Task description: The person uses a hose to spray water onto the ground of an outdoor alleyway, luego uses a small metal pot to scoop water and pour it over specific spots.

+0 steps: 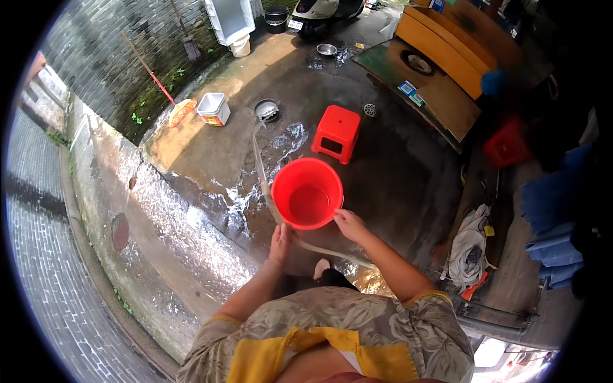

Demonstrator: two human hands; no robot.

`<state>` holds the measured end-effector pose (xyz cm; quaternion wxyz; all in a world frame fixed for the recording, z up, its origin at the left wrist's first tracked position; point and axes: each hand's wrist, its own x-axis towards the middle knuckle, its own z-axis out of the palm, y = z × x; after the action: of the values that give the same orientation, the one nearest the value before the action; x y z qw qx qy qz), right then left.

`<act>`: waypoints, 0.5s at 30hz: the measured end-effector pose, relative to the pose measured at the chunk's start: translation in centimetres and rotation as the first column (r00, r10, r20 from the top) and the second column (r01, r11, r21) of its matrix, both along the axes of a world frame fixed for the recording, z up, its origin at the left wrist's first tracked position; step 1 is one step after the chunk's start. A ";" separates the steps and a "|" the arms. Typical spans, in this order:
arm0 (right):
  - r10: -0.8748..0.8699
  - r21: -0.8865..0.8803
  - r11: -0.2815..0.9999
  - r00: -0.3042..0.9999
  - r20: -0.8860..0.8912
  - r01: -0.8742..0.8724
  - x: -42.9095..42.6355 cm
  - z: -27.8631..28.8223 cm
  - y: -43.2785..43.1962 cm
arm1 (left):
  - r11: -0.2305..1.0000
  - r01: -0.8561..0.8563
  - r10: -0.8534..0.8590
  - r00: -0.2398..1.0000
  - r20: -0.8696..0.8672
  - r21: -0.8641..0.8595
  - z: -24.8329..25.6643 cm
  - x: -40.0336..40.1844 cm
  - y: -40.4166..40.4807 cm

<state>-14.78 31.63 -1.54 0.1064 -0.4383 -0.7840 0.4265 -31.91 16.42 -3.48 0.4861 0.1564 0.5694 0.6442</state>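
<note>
A red plastic bucket (308, 191) is held up in front of me, its mouth facing upward, with what looks like a little water at the bottom. My right hand (349, 225) grips the right side of its rim. At its near left edge, my left hand (280, 243) is closed around a pale, see-through hose (330, 250), fingers close to or against the bucket. Past that hand the hose runs up along the bucket's left side, and a stream of water (257, 151) leads towards a dark round basin (266, 110) on the wet floor.
Beyond the bucket stands a red plastic stool (337, 129). A white square pail (213, 109) and a broom (179, 111) are by the brick wall. A low table (450, 112) is at right, with a metal bowl (326, 49) and a parked scooter (325, 12) farther back.
</note>
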 end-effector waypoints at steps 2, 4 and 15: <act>-0.132 0.029 0.991 0.984 0.120 0.130 10.2 -3.0 -0.8 | 1.000 -0.030 0.030 0.997 -0.077 -0.002 2.6 -0.2 -0.3; -0.234 -0.023 0.964 0.884 0.405 0.266 21.8 -5.6 -3.1 | 0.989 -0.144 0.146 0.988 -0.059 0.036 4.4 -0.3 -1.3; -0.590 -0.124 0.041 0.124 0.798 0.991 53.9 -2.5 -34.5 | 0.907 -0.412 0.413 0.911 0.005 0.086 7.2 -3.3 -7.5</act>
<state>39.17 -2.85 -4.01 -0.0533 -0.9176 -0.1383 0.3689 -35.23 8.89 3.68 0.3284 0.0575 0.5647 0.7550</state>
